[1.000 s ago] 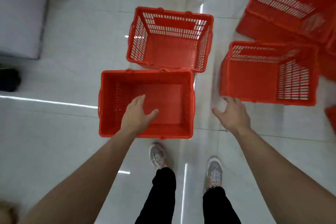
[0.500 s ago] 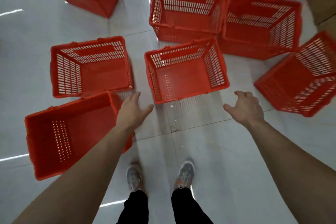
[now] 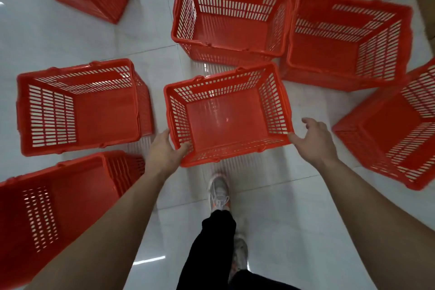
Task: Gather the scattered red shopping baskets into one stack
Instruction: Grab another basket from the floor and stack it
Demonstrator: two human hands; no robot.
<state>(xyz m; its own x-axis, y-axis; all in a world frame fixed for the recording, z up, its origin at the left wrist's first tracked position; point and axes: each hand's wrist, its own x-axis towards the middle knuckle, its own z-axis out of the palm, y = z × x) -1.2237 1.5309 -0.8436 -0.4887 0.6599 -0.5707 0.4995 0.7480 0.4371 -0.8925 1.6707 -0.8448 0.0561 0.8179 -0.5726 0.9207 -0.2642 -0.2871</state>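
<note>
While the centre basket [image 3: 227, 113] sits on the floor [image 3: 282, 231] at twelve o'clock, its near-left corner is gripped by the left hand [image 3: 164, 152]; the right hand [image 3: 314, 140] is spread, ungripped, at its four-o'clock corner. Both short ends should be clasped evenly before lifting.

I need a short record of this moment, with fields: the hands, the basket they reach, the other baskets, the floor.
left hand: thumb hooked over the near-left corner of the centre basket
right hand: open, fingertips at the near-right corner, grip not closed
centre basket: red, upright, empty
other baskets: at least six red ones scattered around it, none seen nested
floor: glossy white tiles
feet: grey sneaker just below the centre basket
</note>
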